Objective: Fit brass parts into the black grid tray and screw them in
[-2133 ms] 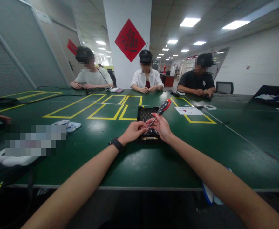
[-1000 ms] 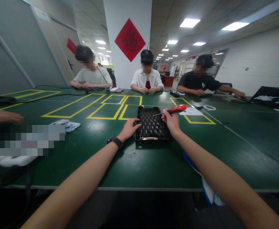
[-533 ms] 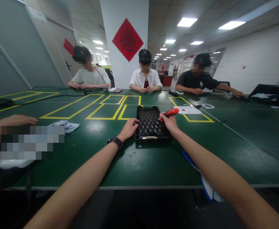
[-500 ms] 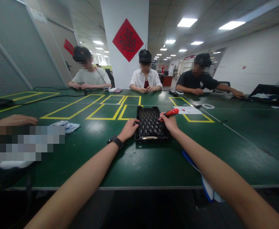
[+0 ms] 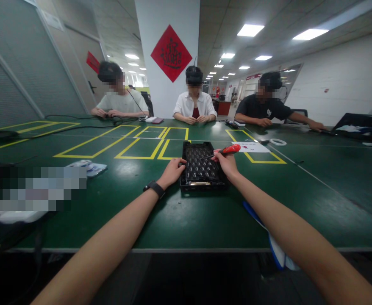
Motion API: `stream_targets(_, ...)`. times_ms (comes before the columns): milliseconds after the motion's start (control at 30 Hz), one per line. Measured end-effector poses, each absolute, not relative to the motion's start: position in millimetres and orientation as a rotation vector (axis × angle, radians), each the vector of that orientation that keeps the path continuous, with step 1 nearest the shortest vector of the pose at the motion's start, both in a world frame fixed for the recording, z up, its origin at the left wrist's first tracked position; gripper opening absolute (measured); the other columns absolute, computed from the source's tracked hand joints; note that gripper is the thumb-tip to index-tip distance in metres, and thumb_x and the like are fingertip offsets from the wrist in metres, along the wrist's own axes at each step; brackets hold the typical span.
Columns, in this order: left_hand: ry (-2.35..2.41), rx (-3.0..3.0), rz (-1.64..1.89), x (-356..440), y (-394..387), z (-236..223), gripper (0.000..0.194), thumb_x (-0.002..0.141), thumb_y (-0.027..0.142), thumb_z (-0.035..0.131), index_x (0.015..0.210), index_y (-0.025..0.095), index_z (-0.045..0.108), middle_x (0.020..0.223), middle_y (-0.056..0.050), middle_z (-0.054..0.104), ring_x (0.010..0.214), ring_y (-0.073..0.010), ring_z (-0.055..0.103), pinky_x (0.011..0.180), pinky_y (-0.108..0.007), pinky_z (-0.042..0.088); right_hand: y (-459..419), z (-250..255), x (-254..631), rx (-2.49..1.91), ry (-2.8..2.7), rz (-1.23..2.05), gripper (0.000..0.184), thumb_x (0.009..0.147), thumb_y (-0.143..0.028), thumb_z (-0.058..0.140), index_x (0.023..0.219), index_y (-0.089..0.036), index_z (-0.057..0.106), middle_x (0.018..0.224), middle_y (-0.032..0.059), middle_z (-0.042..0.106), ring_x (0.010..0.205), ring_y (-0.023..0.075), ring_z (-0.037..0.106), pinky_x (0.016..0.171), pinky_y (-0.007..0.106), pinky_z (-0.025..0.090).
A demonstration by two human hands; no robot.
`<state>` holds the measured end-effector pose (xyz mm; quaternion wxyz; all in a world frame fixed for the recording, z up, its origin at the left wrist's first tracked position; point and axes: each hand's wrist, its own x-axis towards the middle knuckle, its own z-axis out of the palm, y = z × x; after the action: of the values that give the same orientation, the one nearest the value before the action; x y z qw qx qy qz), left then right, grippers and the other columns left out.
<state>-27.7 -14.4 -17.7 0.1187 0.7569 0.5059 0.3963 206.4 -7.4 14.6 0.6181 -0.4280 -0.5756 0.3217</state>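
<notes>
A black rectangular case point(image 5: 199, 183) lies on the green table before me, its inside filled with rows of small shiny silver pieces. What these pieces are is too small to tell. My left hand point(image 5: 172, 170), a black band on its wrist, has its fingers bent over the case's left rim. In my right hand point(image 5: 226, 163) is a screwdriver point(image 5: 232, 149) with a red and black handle, gripped near its front. Its thin shaft points left, over the pieces in the case; whether the tip touches one, I cannot make out.
White paper point(image 5: 252, 147) lies right of the case, with a white ring point(image 5: 278, 142) beyond. A blue-edged white item point(image 5: 276, 250) hangs at the table's front edge. Packets point(image 5: 93, 168) lie left. Yellow tape marks point(image 5: 135, 158) cross the table. Several people sit opposite.
A neighbouring person's hand at the far left has gone out of view. My hands, the case and the screwdriver stay nearly where they were.
</notes>
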Motion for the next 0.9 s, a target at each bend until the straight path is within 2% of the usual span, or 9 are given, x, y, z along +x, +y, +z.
stream_targets(167, 1.433, 2.231, 1.361, -26.0, -19.5, -11.8, 0.026, 0.071, 0.023, 0.062, 0.097, 0.018, 0.062, 0.102, -0.006, 0.055, 0.096, -0.0175, 0.054, 0.09, -0.033, 0.044, -14.9, 25.4, 201.1, -0.877, -1.277, 0.852, 0.024, 0.071, -0.034, 0.059, 0.082, -0.013, 0.064, 0.061, 0.0025, 0.065, 0.058, 0.0128, 0.059, 0.063, 0.026, 0.048)
stream_targets(300, 1.326, 2.27, 1.362, -22.8, -26.9, -4.9, 0.036, 0.067, 0.025, 0.067, 0.102, 0.018, 0.061, 0.101, -0.005, 0.061, 0.091, -0.0178, 0.057, 0.085, -0.033, 0.046, -23.2, 31.1, 195.2, -0.809, -1.254, 1.009, 0.023, 0.072, -0.032, 0.058, 0.081, -0.013, 0.065, 0.06, 0.0032, 0.065, 0.057, 0.0121, 0.059, 0.06, 0.024, 0.047)
stream_targets(400, 1.239, 2.244, 1.317, -20.6, -30.4, -2.3, 0.036, 0.07, 0.025, 0.066, 0.105, 0.018, 0.061, 0.093, -0.004, 0.066, 0.086, -0.0168, 0.06, 0.081, -0.031, 0.047, -27.3, 32.9, 193.6, -0.77, -1.25, 1.071, 0.022, 0.072, -0.032, 0.058, 0.079, -0.013, 0.065, 0.059, 0.0024, 0.065, 0.056, 0.0115, 0.058, 0.059, 0.023, 0.047)
stream_targets(567, 1.262, 2.259, 1.283, -19.0, -29.9, -2.9, 0.024, 0.073, 0.03, 0.064, 0.093, 0.017, 0.066, 0.078, -0.003, 0.067, 0.074, -0.0153, 0.061, 0.074, -0.029, 0.046, -29.2, 33.0, 194.4, -0.769, -1.232, 1.1, 0.021, 0.071, -0.032, 0.058, 0.076, -0.013, 0.065, 0.057, 0.0013, 0.063, 0.056, 0.0117, 0.058, 0.058, 0.024, 0.046)
stream_targets(733, 1.291, 2.268, 1.268, -19.3, -26.8, -6.8, 0.023, 0.076, 0.034, 0.061, 0.09, 0.017, 0.068, 0.078, -0.003, 0.068, 0.072, -0.0154, 0.061, 0.07, -0.027, 0.045, -29.9, 33.0, 194.2, -0.778, -1.254, 1.082, 0.02, 0.071, -0.032, 0.057, 0.076, -0.014, 0.065, 0.057, 0.001, 0.063, 0.056, 0.0119, 0.058, 0.059, 0.025, 0.046)
stream_targets(900, 1.303, 2.316, 1.257, -20.3, -27.1, -6.2, 0.019, 0.078, 0.029, 0.059, 0.089, 0.017, 0.069, 0.079, -0.004, 0.069, 0.073, -0.016, 0.061, 0.072, -0.028, 0.045, -33.4, 34.7, 193.4, -0.768, -1.287, 1.073, 0.02, 0.072, -0.031, 0.057, 0.077, -0.014, 0.065, 0.057, 0.001, 0.063, 0.057, 0.0118, 0.058, 0.059, 0.024, 0.045)
